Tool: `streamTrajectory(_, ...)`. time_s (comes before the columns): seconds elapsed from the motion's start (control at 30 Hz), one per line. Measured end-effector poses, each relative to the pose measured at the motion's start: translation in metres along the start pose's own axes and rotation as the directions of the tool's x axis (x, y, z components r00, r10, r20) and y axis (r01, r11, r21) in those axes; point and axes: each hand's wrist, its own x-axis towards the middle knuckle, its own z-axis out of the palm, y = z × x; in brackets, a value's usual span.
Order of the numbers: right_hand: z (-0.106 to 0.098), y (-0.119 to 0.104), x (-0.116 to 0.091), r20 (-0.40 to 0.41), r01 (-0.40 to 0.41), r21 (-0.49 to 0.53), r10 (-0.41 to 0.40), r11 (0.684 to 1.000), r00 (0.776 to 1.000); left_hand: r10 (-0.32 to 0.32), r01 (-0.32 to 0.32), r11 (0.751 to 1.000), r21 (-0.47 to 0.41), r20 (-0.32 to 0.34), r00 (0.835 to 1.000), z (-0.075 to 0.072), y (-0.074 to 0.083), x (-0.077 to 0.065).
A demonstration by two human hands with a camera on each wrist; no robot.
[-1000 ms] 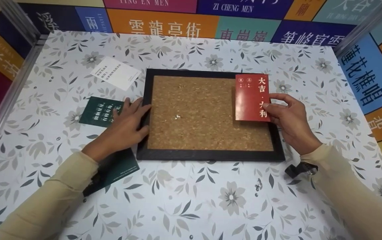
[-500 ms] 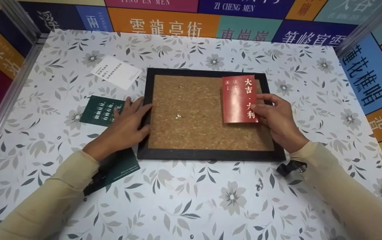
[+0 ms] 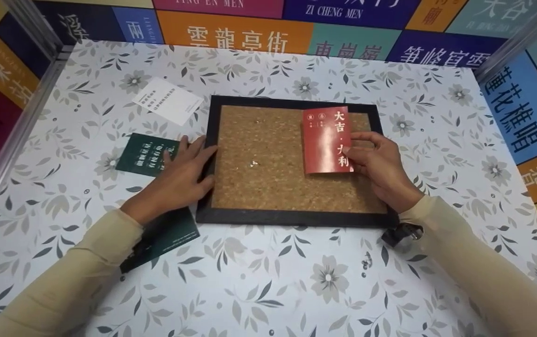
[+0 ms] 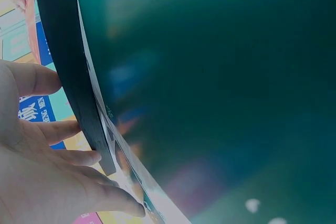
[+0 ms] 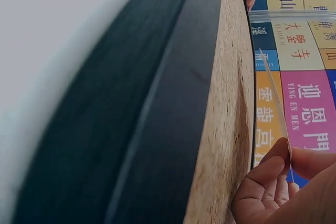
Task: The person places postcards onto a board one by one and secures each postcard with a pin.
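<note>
My right hand (image 3: 380,166) pinches a red card (image 3: 327,140) with white characters by its right edge, over the right part of a cork board (image 3: 268,178) in a black frame. Seen edge-on in the right wrist view, the card (image 5: 278,93) stands off the cork between thumb and fingers. My left hand (image 3: 172,180) rests with spread fingers against the left side of the black frame (image 3: 249,217). In the left wrist view its fingertips touch the frame's side (image 4: 73,66). A green card (image 3: 149,152) lies partly under that hand.
A white card (image 3: 169,100) lies behind the left hand, and a larger dark green card (image 3: 170,238) is partly covered by the left forearm. Small shiny pieces sit on the cork (image 3: 254,163) and a little clump (image 3: 366,260) on the floral tabletop (image 3: 259,281). Printed panels (image 3: 235,30) wall the back.
My right hand has carried the red card leftward, from overlapping the frame's right edge to over the cork. The left hand has stayed at the frame's left side.
</note>
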Motion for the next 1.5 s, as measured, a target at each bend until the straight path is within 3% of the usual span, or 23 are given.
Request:
streamTrajectory(0.5,0.012,0.001,0.004,0.022,-0.014,0.004,0.014,1.0,1.0,0.005,-0.006,1.0,-0.005,-0.021,1.0,0.002,-0.001,0.002)
streamTrajectory(1.5,0.034,-0.003,0.009,0.079,-0.03,0.0,0.03,1.0,0.996,-0.032,0.032,0.999,0.019,0.02,0.999,0.001,-0.001,0.003)
